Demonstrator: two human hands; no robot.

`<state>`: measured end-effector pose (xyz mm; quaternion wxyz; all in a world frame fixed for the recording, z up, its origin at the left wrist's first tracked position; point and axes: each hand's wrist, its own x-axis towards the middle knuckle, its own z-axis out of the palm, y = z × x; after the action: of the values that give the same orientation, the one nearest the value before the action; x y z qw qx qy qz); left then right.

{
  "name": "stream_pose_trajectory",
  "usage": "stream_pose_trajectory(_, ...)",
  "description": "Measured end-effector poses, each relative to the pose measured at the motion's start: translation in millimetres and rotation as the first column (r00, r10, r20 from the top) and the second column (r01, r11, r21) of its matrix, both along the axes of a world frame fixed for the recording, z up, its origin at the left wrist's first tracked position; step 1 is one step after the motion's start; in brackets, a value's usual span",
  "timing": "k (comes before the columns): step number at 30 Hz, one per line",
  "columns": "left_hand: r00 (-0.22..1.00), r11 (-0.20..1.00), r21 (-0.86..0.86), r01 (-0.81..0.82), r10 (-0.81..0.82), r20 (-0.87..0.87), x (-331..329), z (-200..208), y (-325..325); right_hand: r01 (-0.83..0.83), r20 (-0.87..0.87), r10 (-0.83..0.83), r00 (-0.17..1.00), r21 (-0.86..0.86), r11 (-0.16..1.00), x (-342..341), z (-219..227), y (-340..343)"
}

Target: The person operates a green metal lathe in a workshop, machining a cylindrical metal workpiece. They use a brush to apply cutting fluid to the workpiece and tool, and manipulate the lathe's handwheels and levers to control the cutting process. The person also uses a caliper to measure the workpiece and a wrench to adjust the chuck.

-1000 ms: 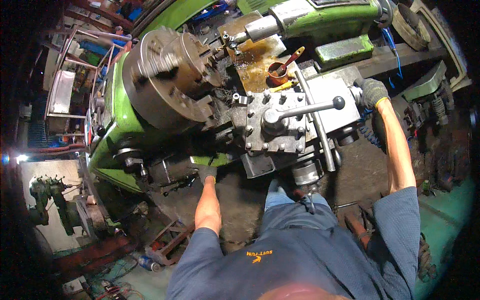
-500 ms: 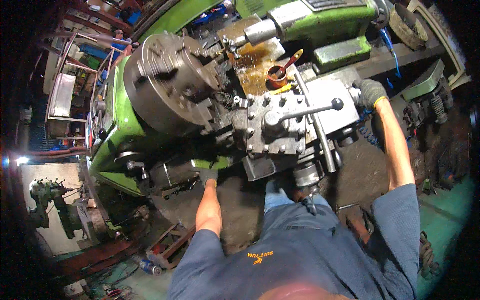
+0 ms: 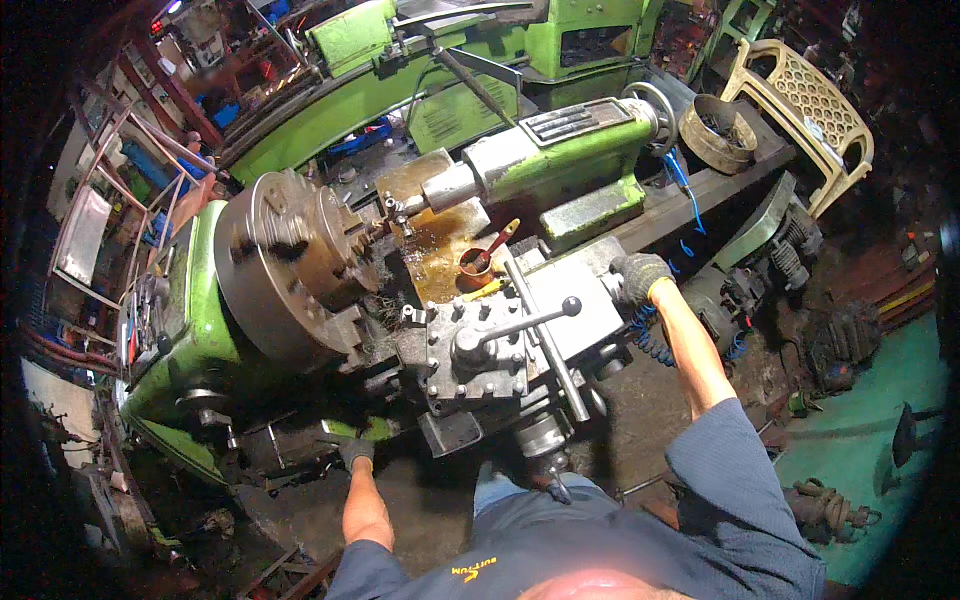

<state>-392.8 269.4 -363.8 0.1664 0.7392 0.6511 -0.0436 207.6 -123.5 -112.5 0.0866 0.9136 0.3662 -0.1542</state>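
Note:
A green metal lathe spans the middle of the head view. My right hand (image 3: 642, 276), in a dark glove with a yellow cuff, is closed round the handle at the right end of the lathe's bright slide (image 3: 580, 295). My left hand (image 3: 357, 452), also gloved, is curled low at the machine's front, below the chuck; what it holds is hidden. Between my arms sits the square tool post (image 3: 470, 375) with its long ball-ended lever (image 3: 535, 320). The big round chuck (image 3: 285, 265) at left looks smeared by motion. A steel bar (image 3: 548, 340) lies across the slide.
A small reddish pot (image 3: 474, 268) with a brush (image 3: 505, 236) stands on the oily bed behind the tool post. The green tailstock (image 3: 560, 150) is beyond. A metal basin (image 3: 720, 135) and a beige plastic chair (image 3: 805, 105) are at far right. Metal shavings lie by the chuck.
My view has swung up and right, so the lathe sits lower and further left in the picture, and the chair shows more fully. Both hands keep to the same spots on the machine.

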Motion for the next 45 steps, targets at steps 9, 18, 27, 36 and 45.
stream_pose_trajectory(9,0.984,0.985,-0.057,-0.164,0.16,-0.072,-4.5,19.4,0.7,-0.009,-0.011,0.01,1.0,0.043,0.999,-6.1,-2.4,8.0)
stream_pose_trajectory(18,0.996,0.995,-0.048,-0.085,0.086,0.019,16.4,-3.0,-13.7,0.028,-0.014,-0.028,1.0,-0.019,0.999,-5.4,-1.2,4.2)
stream_pose_trajectory(27,0.977,0.977,-0.072,-0.201,0.206,0.061,15.5,36.1,-15.9,-0.019,0.046,0.019,0.999,0.004,1.0,6.1,-16.6,-3.3)
stream_pose_trajectory(36,0.974,0.974,-0.04,-0.223,0.225,0.04,13.5,34.0,-18.6,0.027,0.0,-0.027,1.0,0.034,0.999,11.3,-22.0,2.8)
stream_pose_trajectory(45,0.979,0.976,-0.103,-0.194,0.199,0.043,-4.4,8.5,-10.3,0.001,0.03,-0.002,1.0,0.019,1.0,7.8,-20.5,4.7)
